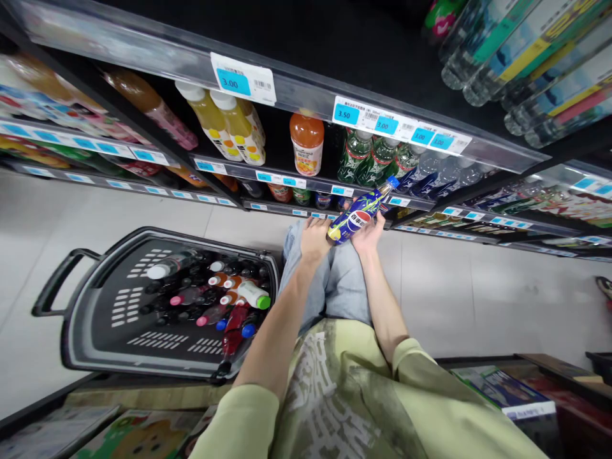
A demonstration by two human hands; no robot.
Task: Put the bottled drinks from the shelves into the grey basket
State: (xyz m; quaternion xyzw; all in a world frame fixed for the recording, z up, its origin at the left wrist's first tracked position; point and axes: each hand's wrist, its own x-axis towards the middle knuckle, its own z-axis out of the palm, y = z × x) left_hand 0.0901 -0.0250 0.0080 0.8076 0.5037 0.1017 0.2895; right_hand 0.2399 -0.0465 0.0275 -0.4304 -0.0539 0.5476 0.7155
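A blue Pepsi soda bottle (358,218) with a blue cap lies tilted across my hands in front of the shelf, cap up and to the right. My right hand (368,234) holds it from below and the right side, its thumb showing beside the label and some fingers hidden behind the bottle. At the bottle's base, my left hand (315,239) is closed against its lower end, with the fingertips partly out of sight. Both hands are above my knees. Just beyond stand green soda bottles (354,154) and an orange juice bottle (306,143) on the shelf.
At my left a grey shopping basket (79,331) with a black handle (45,290) holds many drink bottles. Shelf edges with price tags (243,78) run across the front. Clear water bottles (502,51) stand upper right. Boxed goods (507,389) are behind me.
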